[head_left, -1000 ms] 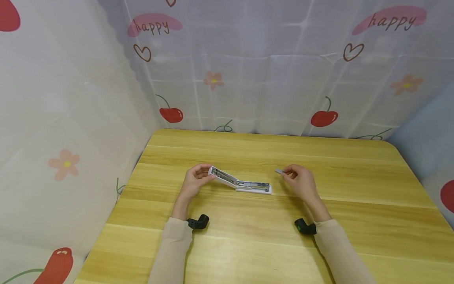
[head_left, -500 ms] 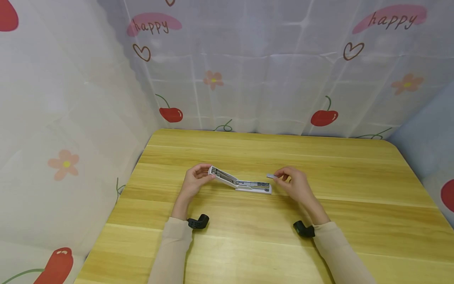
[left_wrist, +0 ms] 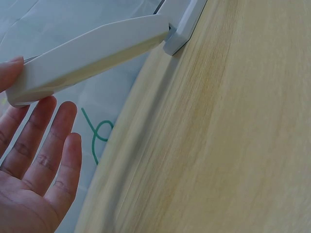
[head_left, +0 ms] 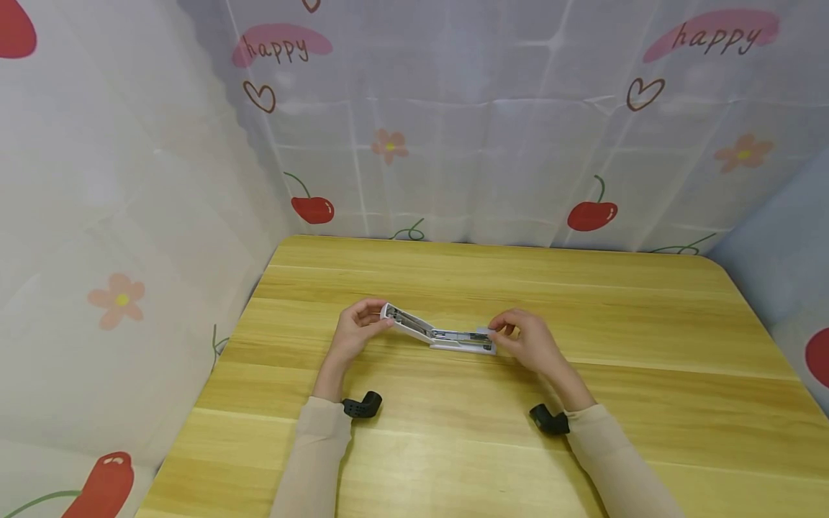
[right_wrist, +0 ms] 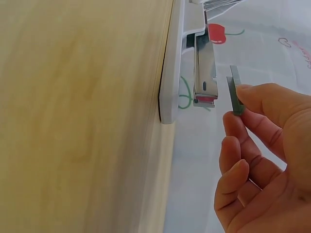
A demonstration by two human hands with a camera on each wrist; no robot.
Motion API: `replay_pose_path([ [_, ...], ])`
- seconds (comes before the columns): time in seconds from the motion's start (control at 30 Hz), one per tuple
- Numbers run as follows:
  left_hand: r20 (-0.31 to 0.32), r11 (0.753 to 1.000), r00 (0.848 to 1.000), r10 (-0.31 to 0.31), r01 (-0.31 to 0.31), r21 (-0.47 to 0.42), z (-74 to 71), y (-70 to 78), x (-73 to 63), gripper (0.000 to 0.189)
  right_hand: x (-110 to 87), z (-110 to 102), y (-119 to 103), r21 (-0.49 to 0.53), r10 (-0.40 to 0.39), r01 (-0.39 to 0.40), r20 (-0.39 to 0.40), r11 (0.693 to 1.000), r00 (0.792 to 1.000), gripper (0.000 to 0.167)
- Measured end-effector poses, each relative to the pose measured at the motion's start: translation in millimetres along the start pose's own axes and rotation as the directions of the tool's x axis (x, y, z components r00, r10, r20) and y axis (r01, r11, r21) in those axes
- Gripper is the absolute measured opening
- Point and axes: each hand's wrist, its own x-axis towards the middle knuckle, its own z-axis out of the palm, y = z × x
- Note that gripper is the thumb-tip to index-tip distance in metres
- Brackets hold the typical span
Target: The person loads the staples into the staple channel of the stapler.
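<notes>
A white stapler (head_left: 414, 332) lies opened on the table, its top arm tilted up to the left. My left hand (head_left: 355, 329) pinches the raised end of that arm between thumb and fingers; the left wrist view shows the arm (left_wrist: 92, 53) from its side. My right hand (head_left: 527, 342) pinches a short grey strip of staples (right_wrist: 234, 92) between thumb and index finger. In the right wrist view the strip is just apart from the metal staple channel (right_wrist: 205, 65), near its front end. The stapler's white base (right_wrist: 170, 82) rests on the wood.
The wooden table (head_left: 453, 446) spreads on all sides of the stapler. Behind it hangs a patterned curtain (head_left: 453, 173), and another sheet (head_left: 162, 237) hangs along the left edge. Each wrist wears a small black camera, such as the left one's camera (head_left: 363, 404).
My right hand has moved left and slightly toward me, bringing the staple strip from beside the stapler to its channel. The left hand and stapler have stayed put.
</notes>
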Motion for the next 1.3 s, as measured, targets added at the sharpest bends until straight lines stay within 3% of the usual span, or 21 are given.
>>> replay_pose_path([
  [0.7,0.001,1.0,1.0,-0.005,0.005,-0.001,0.0,-0.4,-0.1,0.04,1.3,0.6,-3.9,-0.031,0.031,-0.029,0.09,0.999,0.995,0.005],
  [1.3,0.004,1.0,1.0,0.005,-0.005,0.008,-0.3,0.0,-0.5,0.04,1.7,2.3,-3.7,-0.057,0.03,-0.026,0.076,0.998,0.997,0.006],
])
